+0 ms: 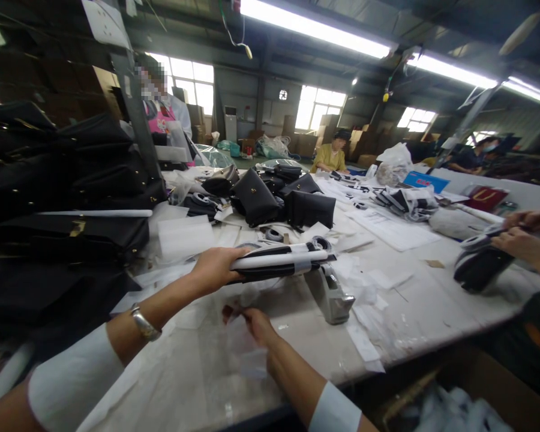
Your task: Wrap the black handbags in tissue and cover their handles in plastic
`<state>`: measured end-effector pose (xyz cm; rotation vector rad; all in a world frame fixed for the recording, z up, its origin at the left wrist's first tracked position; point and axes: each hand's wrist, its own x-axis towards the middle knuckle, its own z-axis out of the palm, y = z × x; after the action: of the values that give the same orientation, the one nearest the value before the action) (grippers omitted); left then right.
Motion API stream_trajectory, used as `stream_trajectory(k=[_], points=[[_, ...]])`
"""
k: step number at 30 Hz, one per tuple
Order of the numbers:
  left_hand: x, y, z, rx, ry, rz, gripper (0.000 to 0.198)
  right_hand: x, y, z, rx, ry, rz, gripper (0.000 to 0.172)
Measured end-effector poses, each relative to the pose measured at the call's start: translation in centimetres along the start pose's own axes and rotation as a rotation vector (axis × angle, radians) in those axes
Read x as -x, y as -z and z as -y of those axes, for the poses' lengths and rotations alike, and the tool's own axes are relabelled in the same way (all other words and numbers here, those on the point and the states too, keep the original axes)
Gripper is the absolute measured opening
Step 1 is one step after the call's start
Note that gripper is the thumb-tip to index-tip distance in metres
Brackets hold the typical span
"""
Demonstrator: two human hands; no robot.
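Note:
My left hand [218, 268] is wrapped round the near end of a flat black bag [270, 273], held level above the table. A white wrapped roll [279, 259] runs along its top, and white wrapping encloses its far end. Lower and closer to me, my right hand [256, 324] pinches a thin translucent plastic sheet [247, 354], which hangs down in front of the table. A grey tape dispenser [330, 297] stands on the table just beyond the bag's far end. Parts of the fingers on my right hand are blurred.
Black bags [256, 198] lie heaped at the table's back, and more are stacked [63, 180] high on my left. White foam sheets [184, 237] lie between. On the right, another person's hands [522, 237] hold a black bag [481, 264]. A carton [459, 390] sits below the table edge.

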<state>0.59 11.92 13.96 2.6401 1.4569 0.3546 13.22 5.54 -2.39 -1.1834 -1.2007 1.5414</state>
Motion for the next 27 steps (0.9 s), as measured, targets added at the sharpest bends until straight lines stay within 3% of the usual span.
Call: stream_trajectory(k=[5,9,12,14,16,18,19,21,23,24,27], points=[[3.4,-2.9,-1.5,0.007,-0.03,-0.027,0.062,1.1,0.0,0.7,-0.215,-0.34,0.151,0.038],[6.5,-6.7,-2.5,-0.025,-0.097,-0.091,0.064,1.6,0.0,0.9,-0.282,-0.443,0.136,0.032],[8.7,-9.8,-2.3,-0.105,-0.226,-0.276,0.059,3.7,0.0,1.0,-0.31,-0.454,0.153,0.022],[9.9,-11.8,-1.8,-0.153,-0.293,-0.368,0.056,6.3,0.6,1.6,-0.233,-0.457,0.256,0.015],[11.1,-13.4,-1.2,-0.197,-0.328,-0.437,0.054,8.9,1.9,3.2,0.021,-0.402,0.443,0.02],[12.0,-14.7,-0.8,-0.238,-0.356,-0.49,0.052,10.3,3.8,5.9,0.262,-0.188,0.496,0.019],[12.4,-15.2,-0.7,-0.256,-0.373,-0.515,0.05,10.2,4.9,7.5,0.332,-0.113,0.462,0.025],[12.8,-16.0,-0.8,-0.269,-0.381,-0.57,0.046,8.2,7.3,10.6,0.541,0.08,0.3,0.032],[13.0,-16.4,-1.1,-0.251,-0.361,-0.627,0.045,4.3,9.6,12.8,0.925,0.285,0.113,0.026],[13.1,-16.5,-1.3,-0.227,-0.344,-0.654,0.045,2.0,10.7,13.3,1.163,0.323,0.115,0.027],[13.2,-16.3,-1.6,-0.19,-0.334,-0.667,0.046,-4.5,13.1,13.2,1.36,0.258,0.268,0.027]])
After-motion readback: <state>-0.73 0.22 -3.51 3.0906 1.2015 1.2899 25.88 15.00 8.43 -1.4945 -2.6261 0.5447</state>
